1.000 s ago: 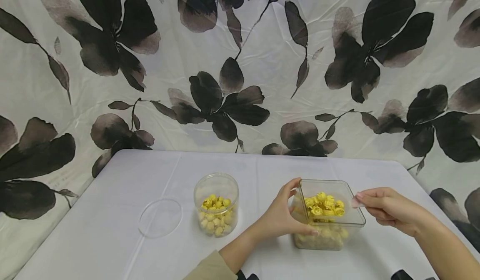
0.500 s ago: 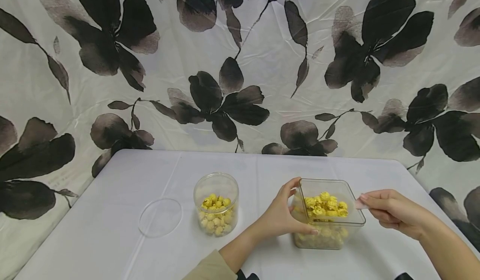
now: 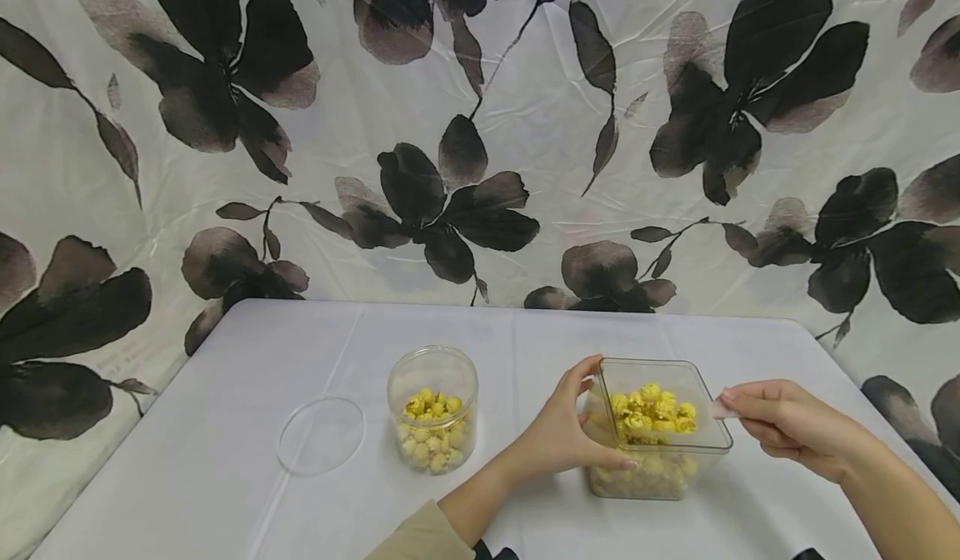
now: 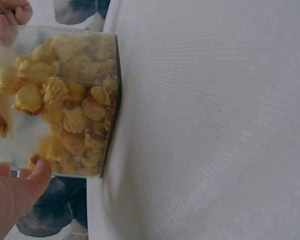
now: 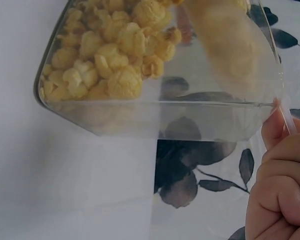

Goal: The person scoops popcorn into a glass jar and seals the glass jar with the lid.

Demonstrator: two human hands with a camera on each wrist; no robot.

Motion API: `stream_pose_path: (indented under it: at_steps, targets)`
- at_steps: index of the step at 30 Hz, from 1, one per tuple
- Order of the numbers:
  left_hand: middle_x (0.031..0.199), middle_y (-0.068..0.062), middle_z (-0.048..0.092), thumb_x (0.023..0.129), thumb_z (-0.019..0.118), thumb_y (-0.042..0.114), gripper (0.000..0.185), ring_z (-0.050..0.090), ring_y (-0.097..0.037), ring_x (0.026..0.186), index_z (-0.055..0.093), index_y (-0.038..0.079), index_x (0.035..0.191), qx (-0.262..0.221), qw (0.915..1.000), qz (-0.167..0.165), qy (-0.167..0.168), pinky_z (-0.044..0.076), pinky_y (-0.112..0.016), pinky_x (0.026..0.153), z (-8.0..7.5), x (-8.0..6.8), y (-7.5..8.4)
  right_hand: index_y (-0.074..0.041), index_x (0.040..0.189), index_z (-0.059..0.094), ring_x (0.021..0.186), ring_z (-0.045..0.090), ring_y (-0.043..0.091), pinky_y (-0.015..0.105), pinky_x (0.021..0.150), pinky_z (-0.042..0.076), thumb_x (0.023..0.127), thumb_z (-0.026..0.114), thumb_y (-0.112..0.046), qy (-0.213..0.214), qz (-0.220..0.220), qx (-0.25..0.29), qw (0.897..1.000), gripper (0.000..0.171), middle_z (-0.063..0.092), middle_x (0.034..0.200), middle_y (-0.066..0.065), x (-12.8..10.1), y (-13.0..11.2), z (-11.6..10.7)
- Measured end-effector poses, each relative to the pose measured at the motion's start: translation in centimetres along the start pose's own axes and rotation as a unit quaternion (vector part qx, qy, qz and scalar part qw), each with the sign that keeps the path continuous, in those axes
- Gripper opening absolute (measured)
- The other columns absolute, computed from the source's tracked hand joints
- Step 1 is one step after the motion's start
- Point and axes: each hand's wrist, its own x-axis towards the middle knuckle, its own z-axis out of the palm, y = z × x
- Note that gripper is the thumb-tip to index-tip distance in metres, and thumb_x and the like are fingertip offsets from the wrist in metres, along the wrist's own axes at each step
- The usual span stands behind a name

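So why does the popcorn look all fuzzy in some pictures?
In the left wrist view the square container sits very close to the lens, so its popcorn blurs; the right wrist view is sharper, but the clear wall smears the flowered cloth behind it; the head view is crisp, with soft shadows on the table.

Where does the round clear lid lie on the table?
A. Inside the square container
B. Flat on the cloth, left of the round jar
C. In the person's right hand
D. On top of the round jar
B: in the head view the round clear lid lies flat on the white cloth, apart from and left of the open round jar of yellow popcorn.
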Motion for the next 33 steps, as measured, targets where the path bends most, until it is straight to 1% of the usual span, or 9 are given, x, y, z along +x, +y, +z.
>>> stream_pose_path:
  at_steps: [4,11,16,23,30,33]
  targets:
    - [0.146,0.013,0.021,0.063,0.088,0.019,0.109,0.025,-0.016,0.134,0.018,0.035,0.145,0.001,1.0000,0.001,0.000,0.036,-0.028,0.098,0.06,0.01,0.04,-0.016,0.094,0.071,0.044,0.009,0.017,0.035,0.042,0.004,0.102,0.033,-0.010,-0.013,-0.009,-0.007,1.000,0.039,0.032,0.054,-0.008,0.06,0.05,0.09]
    - [0.146,0.013,0.021,0.063,0.088,0.020,0.109,0.025,-0.016,0.134,0.018,0.035,0.145,0.004,1.0000,0.005,0.001,0.037,-0.027,0.098,0.12,0.11,0.14,-0.013,0.095,0.070,0.044,0.007,0.018,0.035,0.041,0.003,0.102,0.032,-0.009,-0.037,-0.021,0.013,0.999,0.039,0.028,0.053,-0.005,0.14,0.09,0.24]
    - [0.146,0.012,0.022,0.062,0.088,0.019,0.109,0.025,-0.016,0.134,0.018,0.036,0.144,0.001,1.0000,0.004,0.001,0.037,-0.028,0.099,0.09,0.02,0.06,-0.012,0.096,0.069,0.044,0.007,0.018,0.035,0.042,0.003,0.103,0.032,-0.011,-0.041,-0.022,0.022,0.999,0.039,0.031,0.054,-0.006,0.25,0.07,0.35]
    - [0.145,0.012,0.022,0.062,0.088,0.019,0.109,0.025,-0.017,0.134,0.019,0.035,0.144,-0.003,1.0000,0.003,0.002,0.037,-0.029,0.098,0.10,0.00,-0.08,-0.014,0.097,0.070,0.045,0.007,0.019,0.034,0.043,0.003,0.103,0.032,-0.012,-0.032,-0.015,0.027,0.999,0.039,0.032,0.054,-0.008,0.13,0.27,0.23]
    - [0.146,0.012,0.022,0.062,0.088,0.018,0.109,0.025,-0.018,0.134,0.018,0.035,0.145,0.001,1.0000,0.005,0.003,0.038,-0.030,0.098,0.09,0.01,-0.04,-0.015,0.097,0.070,0.047,0.012,0.014,0.031,0.044,0.005,0.103,0.033,-0.013,-0.005,0.004,0.038,0.999,0.037,0.039,0.058,-0.010,-0.12,0.44,0.06]
    - [0.146,0.012,0.022,0.062,0.088,0.018,0.110,0.025,-0.017,0.134,0.018,0.035,0.145,0.001,1.0000,0.006,0.001,0.037,-0.030,0.098,0.05,-0.01,0.00,-0.015,0.097,0.070,0.047,0.014,0.012,0.030,0.044,0.006,0.103,0.034,-0.014,-0.001,0.007,0.042,0.999,0.036,0.039,0.059,-0.010,-0.10,0.46,0.01]
